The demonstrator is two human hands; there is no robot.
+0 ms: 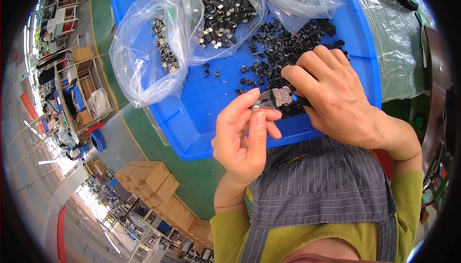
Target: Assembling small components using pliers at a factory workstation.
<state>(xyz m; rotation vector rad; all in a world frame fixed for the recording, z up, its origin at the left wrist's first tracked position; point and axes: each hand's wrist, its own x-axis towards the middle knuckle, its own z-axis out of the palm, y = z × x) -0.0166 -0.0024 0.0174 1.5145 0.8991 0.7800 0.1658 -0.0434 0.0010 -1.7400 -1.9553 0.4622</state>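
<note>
My left hand point(246, 140) pinches a small metal connector point(256, 105) between thumb and fingertips, over the near part of a blue plastic tray point(211, 92). Wrapped round the dark handles of small cutting pliers point(282, 97) is my right hand point(336, 97). The jaws of the pliers point left and meet the connector at my left fingertips; whether they are closed on it I cannot tell. Just beyond my hands lies a loose heap of small black plastic pieces point(288, 47). Farther back, a clear bag holds many black connectors with metal ends point(225, 13).
Another clear plastic bag point(137, 61) with small metal parts hangs over the tray's left side. Silvery wrapping point(391, 47) covers a surface to the right. Stacked cardboard cartons point(149, 179) stand on the floor at lower left, with shelving point(79, 92) beyond a yellow floor line.
</note>
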